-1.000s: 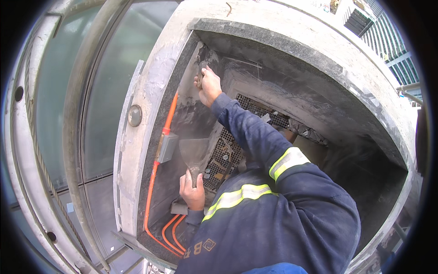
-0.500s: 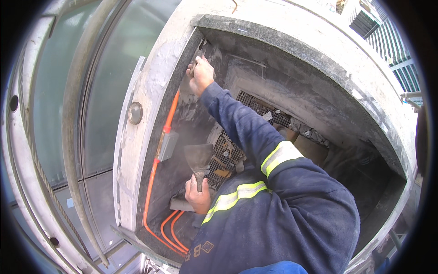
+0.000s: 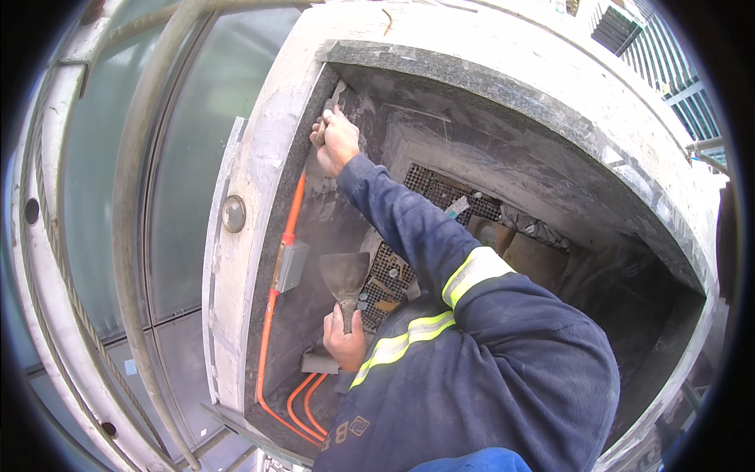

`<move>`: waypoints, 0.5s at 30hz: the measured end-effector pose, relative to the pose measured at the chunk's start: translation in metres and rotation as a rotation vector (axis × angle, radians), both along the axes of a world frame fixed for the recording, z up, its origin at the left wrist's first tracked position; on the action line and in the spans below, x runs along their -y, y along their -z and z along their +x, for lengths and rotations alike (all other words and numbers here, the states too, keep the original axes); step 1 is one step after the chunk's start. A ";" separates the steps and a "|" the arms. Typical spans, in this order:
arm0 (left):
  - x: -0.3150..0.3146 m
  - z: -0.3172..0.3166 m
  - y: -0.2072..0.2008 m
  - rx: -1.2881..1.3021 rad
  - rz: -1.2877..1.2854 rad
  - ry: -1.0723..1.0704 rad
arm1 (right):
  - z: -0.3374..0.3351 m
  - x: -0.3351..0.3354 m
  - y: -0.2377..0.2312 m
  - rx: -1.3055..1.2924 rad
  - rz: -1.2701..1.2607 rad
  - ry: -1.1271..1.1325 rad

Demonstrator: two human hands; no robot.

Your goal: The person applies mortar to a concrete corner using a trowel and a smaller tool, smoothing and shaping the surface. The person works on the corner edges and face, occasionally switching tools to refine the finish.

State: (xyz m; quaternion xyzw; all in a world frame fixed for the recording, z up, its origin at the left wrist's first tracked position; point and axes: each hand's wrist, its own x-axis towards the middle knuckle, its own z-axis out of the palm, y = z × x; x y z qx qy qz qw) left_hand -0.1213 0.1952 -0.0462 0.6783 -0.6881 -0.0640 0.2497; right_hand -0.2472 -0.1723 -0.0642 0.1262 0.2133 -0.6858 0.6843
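Observation:
My left hand (image 3: 344, 344), low in the recess, is closed round the handle of a wide putty knife (image 3: 346, 275). Its broad grey blade points up and away from me. My right hand (image 3: 336, 141) reaches to the upper left corner, wrapped round a narrow scraper (image 3: 321, 130). Its thin tip lies at the inner edge of the dark stone-like frame (image 3: 311, 110), where pale filler is smeared. Whether the tip touches the frame, I cannot tell. Both arms wear dark blue sleeves with reflective bands.
An orange conduit (image 3: 294, 208) runs down the left wall through a grey junction box (image 3: 293, 265). Orange cables (image 3: 303, 389) curve below. Deeper in lie black grid panels (image 3: 389, 275) and debris. Outside left stand metal scaffold rails (image 3: 130, 173) before glass panels (image 3: 224, 94).
The view has shifted slightly. My right hand with the scraper sits a little further up along the frame's corner edge. My left hand keeps the putty knife in much the same place.

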 end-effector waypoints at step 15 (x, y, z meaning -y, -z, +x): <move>0.024 -0.013 0.004 -0.045 0.049 0.074 | -0.030 -0.021 0.000 -0.047 -0.118 -0.107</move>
